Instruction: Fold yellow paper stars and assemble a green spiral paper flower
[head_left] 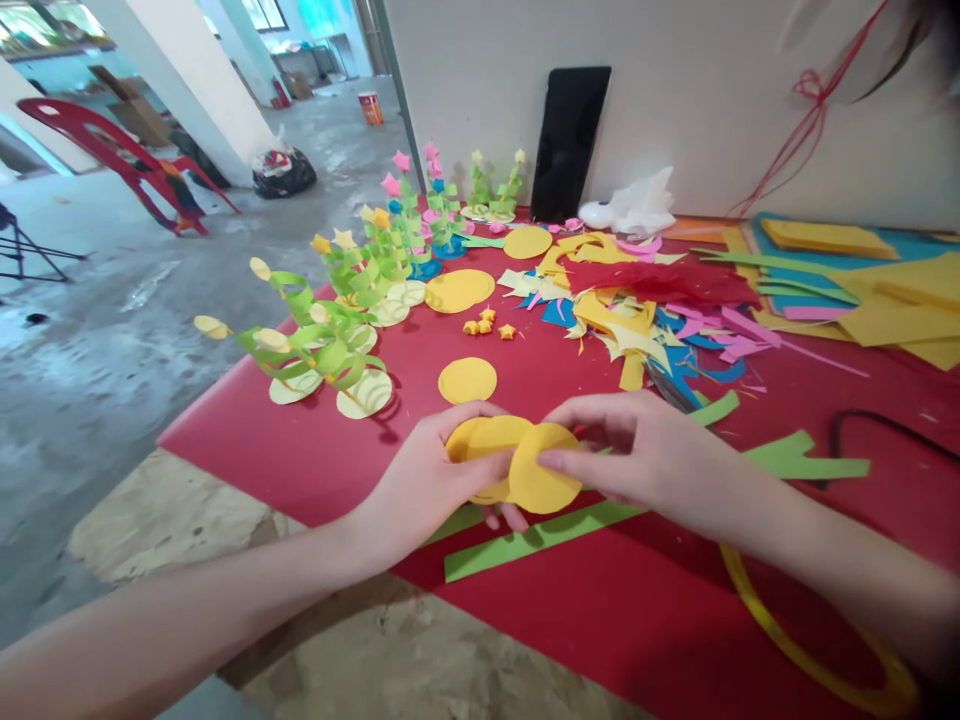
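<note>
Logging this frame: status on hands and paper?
Left hand holds yellow paper circles. Right hand pinches the front one's edge. Green paper strip lies just below the hands, on the red sheet.

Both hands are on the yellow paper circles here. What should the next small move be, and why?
Probably slide the front circle clear with the right hand. It overlaps the stack of circles that the left hand grips, and the right fingertips pinch its edge, so it looks only half separated.
</note>
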